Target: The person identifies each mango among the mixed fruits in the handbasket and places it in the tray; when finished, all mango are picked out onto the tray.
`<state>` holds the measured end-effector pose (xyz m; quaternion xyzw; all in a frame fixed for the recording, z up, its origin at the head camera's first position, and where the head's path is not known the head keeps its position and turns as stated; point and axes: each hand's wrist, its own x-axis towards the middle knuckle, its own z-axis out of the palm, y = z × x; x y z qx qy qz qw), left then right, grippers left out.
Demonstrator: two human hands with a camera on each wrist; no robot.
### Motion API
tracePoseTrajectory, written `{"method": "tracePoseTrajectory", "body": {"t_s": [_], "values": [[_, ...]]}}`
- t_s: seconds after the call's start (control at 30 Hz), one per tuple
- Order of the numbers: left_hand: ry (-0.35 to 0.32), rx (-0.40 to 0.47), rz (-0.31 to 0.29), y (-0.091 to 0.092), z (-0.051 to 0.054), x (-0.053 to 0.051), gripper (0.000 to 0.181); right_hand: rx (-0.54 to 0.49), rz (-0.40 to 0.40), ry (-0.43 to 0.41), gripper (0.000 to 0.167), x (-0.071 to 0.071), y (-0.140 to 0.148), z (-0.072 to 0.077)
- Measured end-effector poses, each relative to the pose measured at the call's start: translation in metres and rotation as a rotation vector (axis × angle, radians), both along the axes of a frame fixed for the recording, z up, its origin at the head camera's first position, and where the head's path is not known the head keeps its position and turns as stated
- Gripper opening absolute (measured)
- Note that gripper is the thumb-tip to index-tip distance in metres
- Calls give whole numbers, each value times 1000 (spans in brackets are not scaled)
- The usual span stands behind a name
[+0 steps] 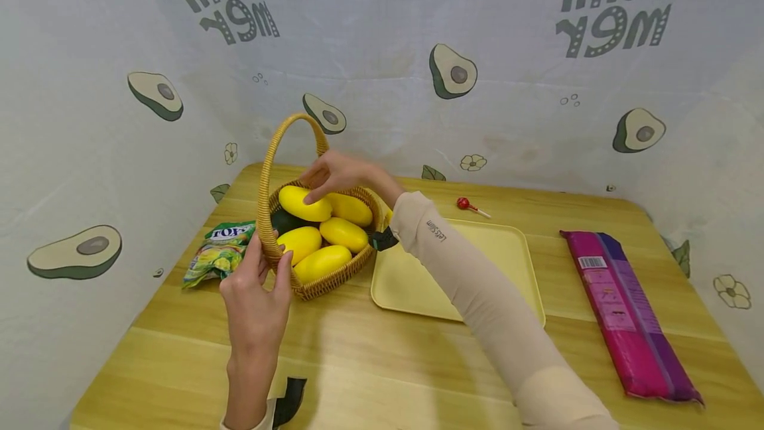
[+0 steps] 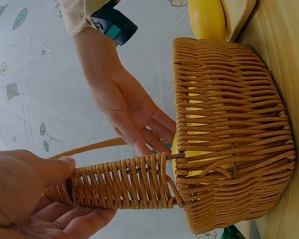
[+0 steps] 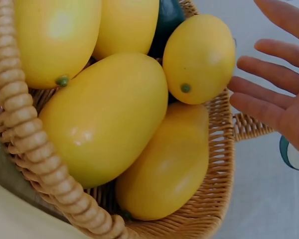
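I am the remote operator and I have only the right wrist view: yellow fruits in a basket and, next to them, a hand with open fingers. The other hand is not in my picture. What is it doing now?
Observer: The left hand grips the handle of the basket, low on one side, near the rim.
Operator: Thank you. And which thing lies beside the basket, on the person's left? My view does not show it.
Observer: A green snack bag lies there, next to the left hand; whether it touches the basket, I cannot tell.
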<state>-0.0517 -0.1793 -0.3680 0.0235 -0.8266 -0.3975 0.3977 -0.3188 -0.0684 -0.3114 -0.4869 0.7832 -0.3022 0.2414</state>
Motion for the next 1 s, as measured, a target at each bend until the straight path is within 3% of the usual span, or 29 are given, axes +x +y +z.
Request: {"method": "tracePoseTrajectory", "body": {"t_s": [0.13, 0.33, 0.5, 0.6, 0.73, 0.8, 0.9, 1.0], "values": [[3, 1, 1, 0, 0, 0, 49, 5, -15, 8, 63, 1, -5, -5], [5, 0, -6, 0, 0, -1, 49, 47, -103, -6, 72, 4, -7, -13], [-1, -4, -4, 0, 0, -1, 49, -1, -64, 5, 43, 2, -8, -20], [0, -4, -5, 0, -1, -1, 48, -36, -23, -12, 56, 0, -10, -23], [6, -4, -6, 0, -1, -2, 48, -40, -58, -13, 50, 0, -11, -24], [8, -3, -4, 0, -1, -1, 47, -27, -89, -9, 36, 1, -10, -25], [7, -4, 0, 0, -1, 0, 47, -29, -102, -7, 31, 2, -10, -26], [4, -2, 1, 0, -2, 1, 48, -39, -84, 5, 36, 2, -10, -28]]}}
